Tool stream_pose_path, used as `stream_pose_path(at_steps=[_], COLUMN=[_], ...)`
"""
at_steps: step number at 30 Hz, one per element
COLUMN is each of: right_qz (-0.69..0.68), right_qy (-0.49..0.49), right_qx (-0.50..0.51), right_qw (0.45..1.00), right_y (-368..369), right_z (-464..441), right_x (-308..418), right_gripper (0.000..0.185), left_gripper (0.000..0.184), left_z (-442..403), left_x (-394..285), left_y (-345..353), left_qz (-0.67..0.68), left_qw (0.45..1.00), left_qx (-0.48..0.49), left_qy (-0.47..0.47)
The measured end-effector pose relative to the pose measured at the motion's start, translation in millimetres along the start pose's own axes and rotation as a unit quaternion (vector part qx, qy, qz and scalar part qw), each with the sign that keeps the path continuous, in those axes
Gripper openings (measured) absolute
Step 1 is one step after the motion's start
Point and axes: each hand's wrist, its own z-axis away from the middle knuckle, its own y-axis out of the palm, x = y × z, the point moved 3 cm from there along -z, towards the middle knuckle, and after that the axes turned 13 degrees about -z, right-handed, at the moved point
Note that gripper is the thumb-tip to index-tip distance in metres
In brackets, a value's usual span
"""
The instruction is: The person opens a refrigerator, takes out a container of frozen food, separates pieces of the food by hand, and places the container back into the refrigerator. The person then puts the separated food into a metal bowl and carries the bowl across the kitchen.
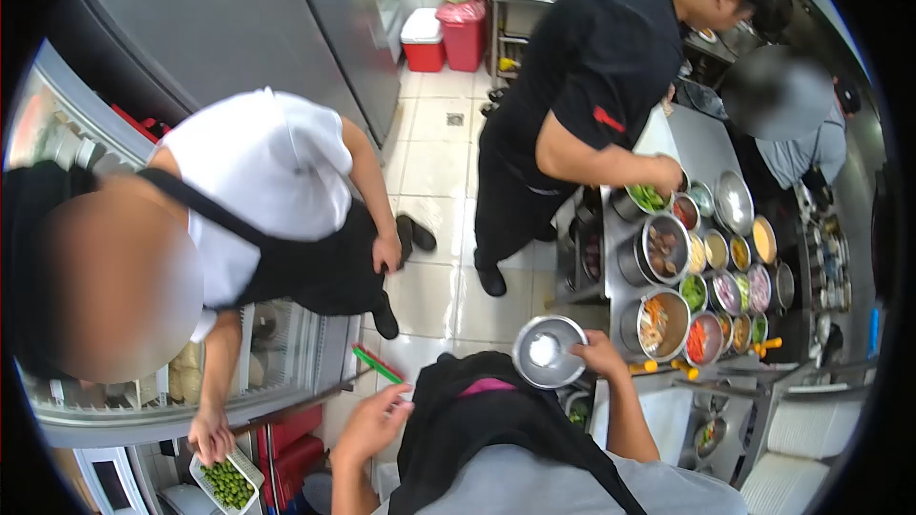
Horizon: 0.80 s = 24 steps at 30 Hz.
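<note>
a co-worker's hand (212, 435) touches one white basket (252, 470) of green produce (227, 486); the left hand (374, 422), half-curled, its hold unclear, is near one green-and-red bar (379, 363); one steel bowl (534, 367) is gripped by the right hand (600, 355) beside the desk (704, 138); one red sleeve mark (608, 118) is unreadable.

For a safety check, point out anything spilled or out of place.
What looks like a green-and-red brush juts over the floor just beyond the wearer's left hand, an odd spot, since someone might trip on it. The floor shines; wetness is unclear.
</note>
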Motion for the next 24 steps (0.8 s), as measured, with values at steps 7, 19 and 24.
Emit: stream_pose_path(at_steps=[7,19,24], right_qz=[-0.158,-0.508,-0.519], right_qy=[0.068,0.068,0.073], right_qx=[0.081,0.199,0.185], right_qw=[0.982,0.835,0.831], right_y=[167,289,312], right_z=[-157,-372,-459], right_x=[160,373,419], right_gripper=[0.030,0.024,0.031], left_gripper=[0.035,0.033,0.022], left_z=[-87,-182,-225], left_x=[-28,-28,-7], left_y=[-32,-118,-152], left_qz=[0.098,0.249,0.309], left_qw=[0.987,0.949,0.913], left_qx=[0.000,-0.147,-0.252], left_qy=[0.123,0.127,0.087])
